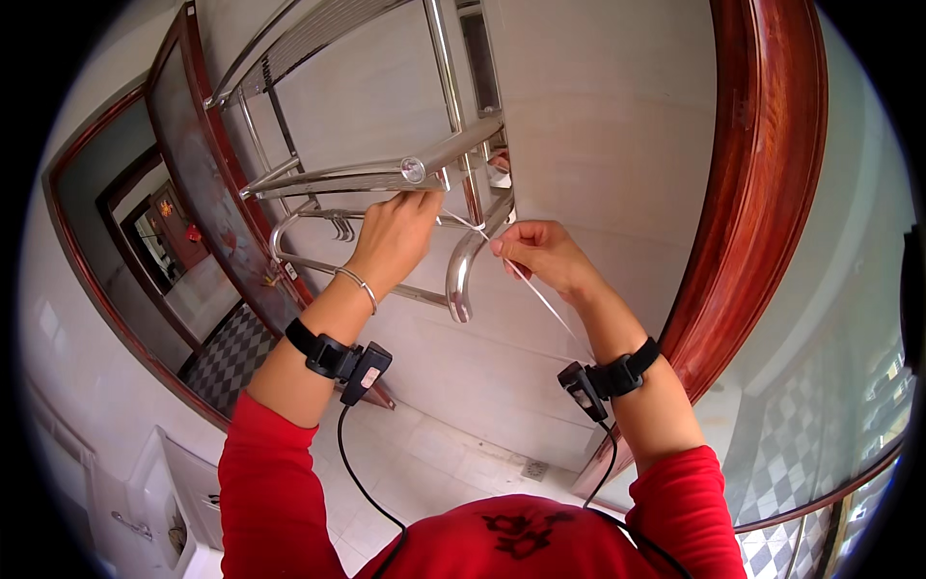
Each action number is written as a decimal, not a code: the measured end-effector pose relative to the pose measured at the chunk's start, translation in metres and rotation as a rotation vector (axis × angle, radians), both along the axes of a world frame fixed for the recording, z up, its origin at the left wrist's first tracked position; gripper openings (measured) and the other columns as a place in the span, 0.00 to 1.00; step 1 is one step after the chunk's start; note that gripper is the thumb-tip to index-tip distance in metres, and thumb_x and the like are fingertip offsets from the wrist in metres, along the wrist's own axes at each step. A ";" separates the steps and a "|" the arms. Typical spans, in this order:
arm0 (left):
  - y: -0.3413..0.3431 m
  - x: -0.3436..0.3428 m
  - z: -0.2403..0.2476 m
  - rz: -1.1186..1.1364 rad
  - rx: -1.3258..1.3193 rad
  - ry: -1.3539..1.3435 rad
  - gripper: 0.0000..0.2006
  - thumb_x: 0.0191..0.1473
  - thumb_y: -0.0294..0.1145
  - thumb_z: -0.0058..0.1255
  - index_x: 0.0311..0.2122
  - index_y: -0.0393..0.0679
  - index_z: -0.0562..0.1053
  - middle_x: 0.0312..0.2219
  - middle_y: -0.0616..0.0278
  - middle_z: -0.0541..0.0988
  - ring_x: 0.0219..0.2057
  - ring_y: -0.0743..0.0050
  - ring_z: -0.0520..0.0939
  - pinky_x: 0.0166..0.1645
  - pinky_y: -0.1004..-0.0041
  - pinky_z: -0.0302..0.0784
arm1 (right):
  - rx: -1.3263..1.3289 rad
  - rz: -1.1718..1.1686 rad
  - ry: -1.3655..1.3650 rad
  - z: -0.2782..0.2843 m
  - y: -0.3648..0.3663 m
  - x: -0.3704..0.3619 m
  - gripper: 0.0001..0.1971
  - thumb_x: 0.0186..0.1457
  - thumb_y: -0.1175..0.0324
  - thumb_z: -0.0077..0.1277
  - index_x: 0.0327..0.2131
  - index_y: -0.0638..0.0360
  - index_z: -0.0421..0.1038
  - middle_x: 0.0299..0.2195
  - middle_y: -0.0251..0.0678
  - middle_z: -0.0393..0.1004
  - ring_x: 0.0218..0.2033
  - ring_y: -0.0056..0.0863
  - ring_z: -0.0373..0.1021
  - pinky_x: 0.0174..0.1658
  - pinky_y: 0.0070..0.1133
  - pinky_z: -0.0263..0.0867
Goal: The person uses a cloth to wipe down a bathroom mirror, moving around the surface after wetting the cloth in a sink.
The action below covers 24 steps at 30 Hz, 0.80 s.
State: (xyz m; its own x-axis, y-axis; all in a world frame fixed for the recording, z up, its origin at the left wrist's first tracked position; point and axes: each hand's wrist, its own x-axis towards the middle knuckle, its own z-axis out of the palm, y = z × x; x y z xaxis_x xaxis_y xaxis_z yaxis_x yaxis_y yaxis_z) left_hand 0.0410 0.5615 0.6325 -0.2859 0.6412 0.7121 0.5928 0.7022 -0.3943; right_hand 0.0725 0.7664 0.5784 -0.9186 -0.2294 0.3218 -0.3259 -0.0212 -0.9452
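Under steel wall rack (367,174) — L hand (395,236) grips rail, R hand (540,253) pinches white cable tie (535,289).

This is a bathroom in a home. A chrome wall-mounted towel rack (386,174) with shelf bars and hooks hangs on pale glossy wall tiles (598,125) at twelve o'clock. A white ceramic fixture (169,492) sits at eight o'clock, and a small floor drain (533,469) is set in the light floor tiles at six o'clock. Reddish varnished wooden door frames (772,183) stand at two and ten o'clock, and black-and-white checkered flooring (230,355) runs beyond the doorway at nine o'clock.
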 end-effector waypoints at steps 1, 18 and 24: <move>0.002 -0.004 -0.003 0.014 0.027 -0.006 0.04 0.49 0.28 0.45 0.30 0.41 0.67 0.24 0.54 0.73 0.27 0.56 0.75 0.27 0.62 0.71 | 0.031 -0.015 0.000 0.000 0.001 0.001 0.10 0.50 0.63 0.52 0.22 0.58 0.68 0.15 0.26 0.66 0.17 0.13 0.60 0.21 0.13 0.55; -0.075 0.057 -0.061 -0.253 0.400 -0.472 0.13 0.47 0.21 0.46 0.41 0.39 0.69 0.30 0.56 0.72 0.28 0.60 0.75 0.33 0.71 0.71 | 0.200 -0.299 0.624 0.022 -0.059 0.080 0.08 0.47 0.73 0.49 0.33 0.60 0.66 0.24 0.37 0.71 0.20 0.28 0.68 0.22 0.22 0.64; -0.129 0.128 -0.098 -0.036 0.403 -0.824 0.12 0.43 0.16 0.48 0.37 0.38 0.71 0.27 0.56 0.72 0.26 0.62 0.75 0.31 0.73 0.71 | 0.870 0.169 0.905 -0.015 -0.133 0.111 0.07 0.43 0.74 0.48 0.30 0.62 0.65 0.22 0.39 0.70 0.24 0.36 0.70 0.25 0.26 0.66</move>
State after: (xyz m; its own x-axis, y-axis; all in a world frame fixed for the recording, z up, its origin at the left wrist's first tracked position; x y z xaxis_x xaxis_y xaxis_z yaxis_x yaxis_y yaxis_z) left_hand 0.1688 0.4323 0.5346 -0.7870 0.4071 0.4636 0.6021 0.6709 0.4329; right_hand 0.1832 0.6337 0.5637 -0.3881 -0.7729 0.5020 -0.9149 0.3886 -0.1091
